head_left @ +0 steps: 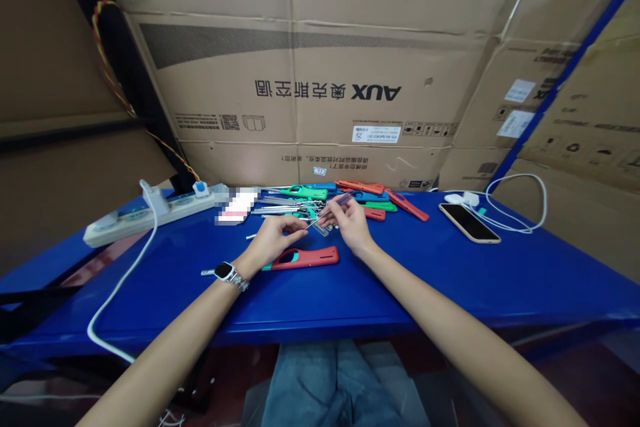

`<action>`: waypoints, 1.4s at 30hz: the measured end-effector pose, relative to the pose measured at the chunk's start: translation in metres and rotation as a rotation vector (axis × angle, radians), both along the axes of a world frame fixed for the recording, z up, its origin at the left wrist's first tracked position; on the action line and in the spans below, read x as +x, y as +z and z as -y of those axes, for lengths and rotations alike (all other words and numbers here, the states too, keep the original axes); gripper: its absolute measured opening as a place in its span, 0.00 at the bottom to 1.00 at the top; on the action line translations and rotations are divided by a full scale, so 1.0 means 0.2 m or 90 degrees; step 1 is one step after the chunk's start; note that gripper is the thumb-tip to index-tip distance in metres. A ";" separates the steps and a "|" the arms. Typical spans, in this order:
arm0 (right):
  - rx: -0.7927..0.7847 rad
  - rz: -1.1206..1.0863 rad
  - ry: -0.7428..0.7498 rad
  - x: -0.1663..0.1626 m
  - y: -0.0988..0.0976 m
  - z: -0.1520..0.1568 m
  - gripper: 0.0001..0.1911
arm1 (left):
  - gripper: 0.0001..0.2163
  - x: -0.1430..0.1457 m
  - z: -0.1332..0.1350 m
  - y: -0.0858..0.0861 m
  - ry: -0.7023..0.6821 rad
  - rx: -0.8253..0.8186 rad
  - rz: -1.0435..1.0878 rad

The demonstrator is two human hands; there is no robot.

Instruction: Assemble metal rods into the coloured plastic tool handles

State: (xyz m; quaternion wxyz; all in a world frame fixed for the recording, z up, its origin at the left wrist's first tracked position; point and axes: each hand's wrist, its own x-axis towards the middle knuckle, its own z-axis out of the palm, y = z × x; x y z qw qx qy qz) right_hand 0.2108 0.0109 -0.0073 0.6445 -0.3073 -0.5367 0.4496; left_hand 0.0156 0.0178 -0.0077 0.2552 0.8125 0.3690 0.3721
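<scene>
Both my hands meet over the middle of the blue table. My right hand (351, 221) is closed, gripping a slim piece with a translucent, purplish end (342, 200) and a thin metal rod. The rod slants down to my left hand (277, 238), whose thumb and fingers pinch around its lower end. Just below lies a red stick lighter (315, 257) with a green trigger, its metal nozzle pointing left under my left wrist. Behind my hands is a pile of lighter bodies, among them a green one (306, 192) and an orange one (360, 186), with metal tubes (277, 210).
A phone (470, 223) and a white cable (537, 213) lie at the right. On the left are a power strip (150, 213) with plugs and a white cord (120, 280). Cardboard (320, 80) walls off the back; the blue table (450, 280) has its front edge near my lap.
</scene>
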 end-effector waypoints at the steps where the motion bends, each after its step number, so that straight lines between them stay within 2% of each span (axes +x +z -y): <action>1: 0.013 0.007 -0.009 0.00 0.00 0.00 0.24 | 0.08 0.00 0.00 0.00 0.003 0.001 -0.002; 6: 0.052 0.019 -0.030 -0.02 0.01 0.03 0.22 | 0.08 0.00 0.00 0.00 0.002 0.001 0.001; 16: 0.055 0.037 -0.035 -0.01 0.01 0.03 0.22 | 0.07 0.01 0.01 -0.01 -0.006 0.021 0.003; 20: 0.045 0.048 -0.029 -0.01 0.01 0.03 0.23 | 0.10 0.01 0.02 -0.01 -0.008 0.035 0.003; 29: 0.054 0.090 -0.039 -0.02 0.01 0.04 0.22 | 0.10 0.02 0.02 -0.02 -0.017 0.131 -0.107; 34: 0.061 0.065 -0.053 -0.01 0.02 0.04 0.22 | 0.11 0.02 0.00 -0.03 -0.008 0.134 -0.106; 42: 0.068 0.093 -0.021 -0.02 0.00 0.05 0.19 | 0.11 0.02 0.03 -0.01 -0.010 0.144 -0.158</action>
